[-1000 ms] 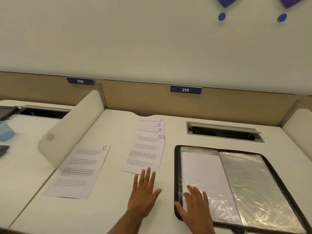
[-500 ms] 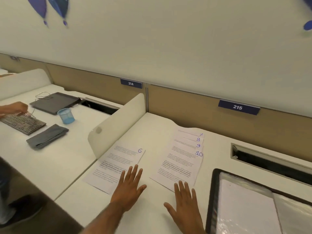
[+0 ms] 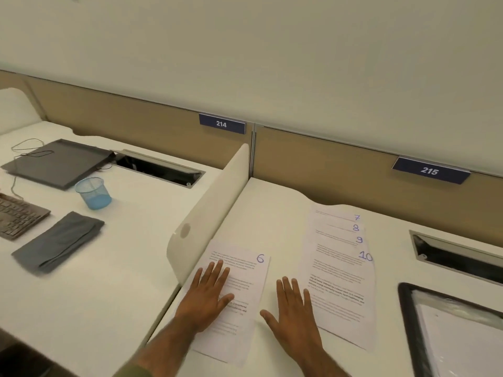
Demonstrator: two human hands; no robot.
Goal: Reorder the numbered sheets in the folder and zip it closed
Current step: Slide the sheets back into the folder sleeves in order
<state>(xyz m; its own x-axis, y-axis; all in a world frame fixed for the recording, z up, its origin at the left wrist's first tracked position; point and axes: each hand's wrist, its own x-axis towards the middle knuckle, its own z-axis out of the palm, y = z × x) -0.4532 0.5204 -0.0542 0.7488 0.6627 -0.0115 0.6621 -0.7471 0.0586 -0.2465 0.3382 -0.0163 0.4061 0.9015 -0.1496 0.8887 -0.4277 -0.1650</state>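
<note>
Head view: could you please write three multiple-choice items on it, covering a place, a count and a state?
1. Where does sheet 6 lie? A) left of the fanned stack B) inside the folder C) on the neighbouring desk
2. How many numbered sheets show in the stack? A) two B) four C) six
3. How is the left hand? A) flat on sheet 6 B) fisted C) pinching a corner
A: desk shows between them; B: 7, 8, 9, 10 legible; A: fingers straight on paper.
</note>
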